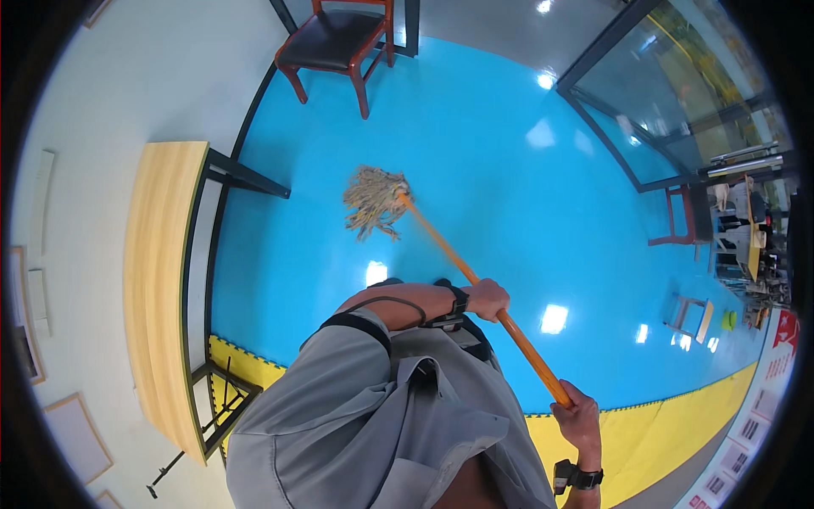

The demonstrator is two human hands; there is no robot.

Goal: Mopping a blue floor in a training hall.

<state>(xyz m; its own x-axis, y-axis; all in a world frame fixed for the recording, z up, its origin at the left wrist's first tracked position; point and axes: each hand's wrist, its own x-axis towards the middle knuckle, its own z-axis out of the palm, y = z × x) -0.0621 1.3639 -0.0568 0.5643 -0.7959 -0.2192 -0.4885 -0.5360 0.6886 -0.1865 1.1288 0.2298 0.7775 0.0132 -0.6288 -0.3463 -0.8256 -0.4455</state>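
My left hand point(488, 299) grips the orange wooden handle of a string mop point(445, 245) around its middle. Closer to me, at the lower right, my right hand point(577, 413) is closed around the top end of the same handle. The handle slants away to the upper left, ending in a mop head of grey-beige cotton strands point(375, 197). Those strands fan out to the left against the glossy blue floor point(483, 153); whether they press on it I cannot tell. Both wrists wear black straps with small devices.
A wood-topped table point(165, 286) lines the left wall, with a black tripod point(229, 397) by its near leg. Ahead stands a red-brown chair point(340, 41). A glass door point(648, 95) is at upper right; a small stool point(690, 318) stands right. Yellow mats point(661, 432) border the floor.
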